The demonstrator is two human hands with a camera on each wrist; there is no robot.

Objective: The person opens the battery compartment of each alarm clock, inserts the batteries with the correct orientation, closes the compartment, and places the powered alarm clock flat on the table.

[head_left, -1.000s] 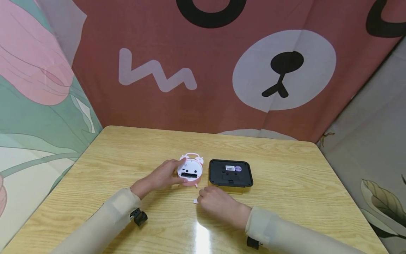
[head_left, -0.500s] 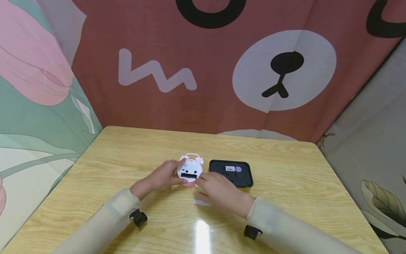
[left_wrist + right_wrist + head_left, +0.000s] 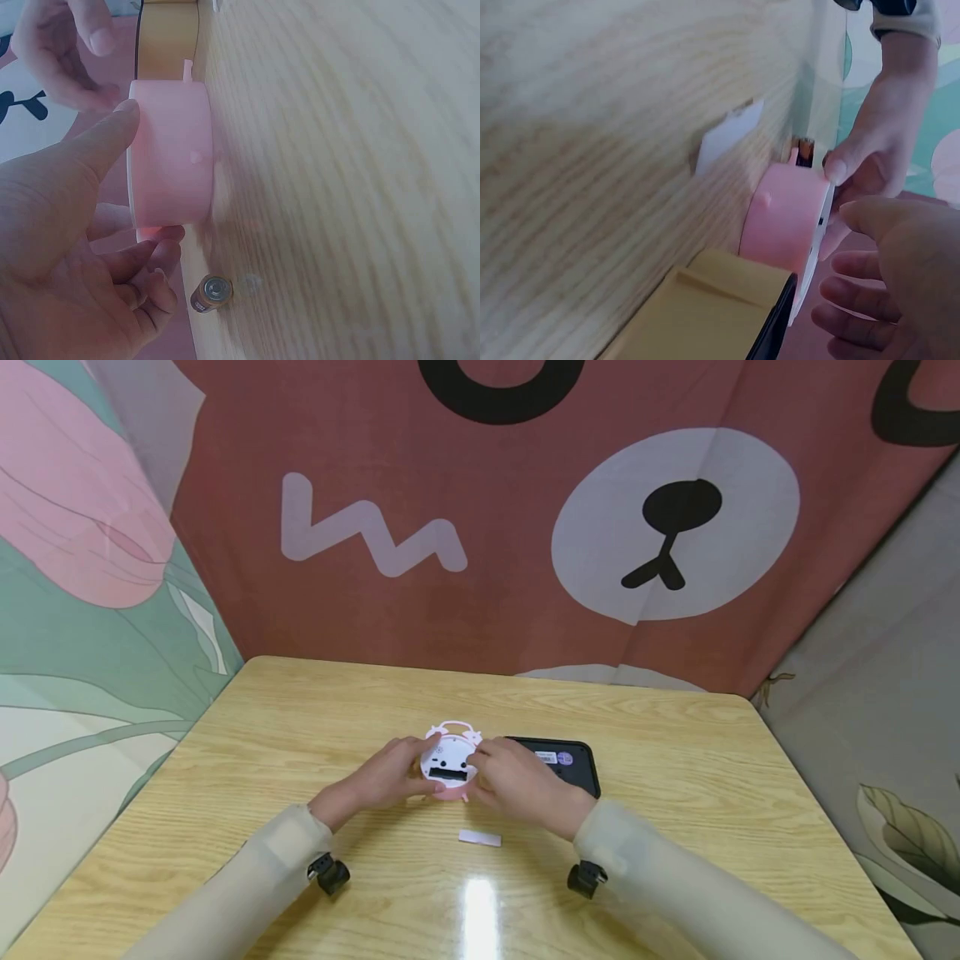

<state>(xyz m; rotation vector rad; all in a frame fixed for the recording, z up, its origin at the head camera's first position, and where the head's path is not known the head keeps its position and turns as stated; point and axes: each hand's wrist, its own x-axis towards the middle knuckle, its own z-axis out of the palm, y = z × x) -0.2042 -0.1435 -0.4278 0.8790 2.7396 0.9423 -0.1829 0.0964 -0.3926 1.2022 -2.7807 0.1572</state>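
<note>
A pink alarm clock (image 3: 452, 750) lies face down, its white back up and the dark battery slot (image 3: 447, 774) uncovered. My left hand (image 3: 386, 772) holds it at its left side, between thumb and fingers. Over its right edge is my right hand (image 3: 528, 785). The right wrist view shows that hand's fingers (image 3: 855, 292) loosely bent, nothing between them, the thumb pointing at the clock's back. A small pale strip, like a battery cover (image 3: 480, 838), lies in front of the clock. Close by the clock, under my left hand, is a battery (image 3: 211, 292).
Right of the clock stands a black-backed device (image 3: 577, 768) with a yellow body (image 3: 705, 315), partly behind my right hand. The wooden table (image 3: 675, 860) ends at hanging printed cloths (image 3: 510, 610) at the back and sides.
My right hand has moved from the pale strip up to the clock's right edge, uncovering the whole strip and overlapping the black-backed device. My left hand and the clock have stayed put.
</note>
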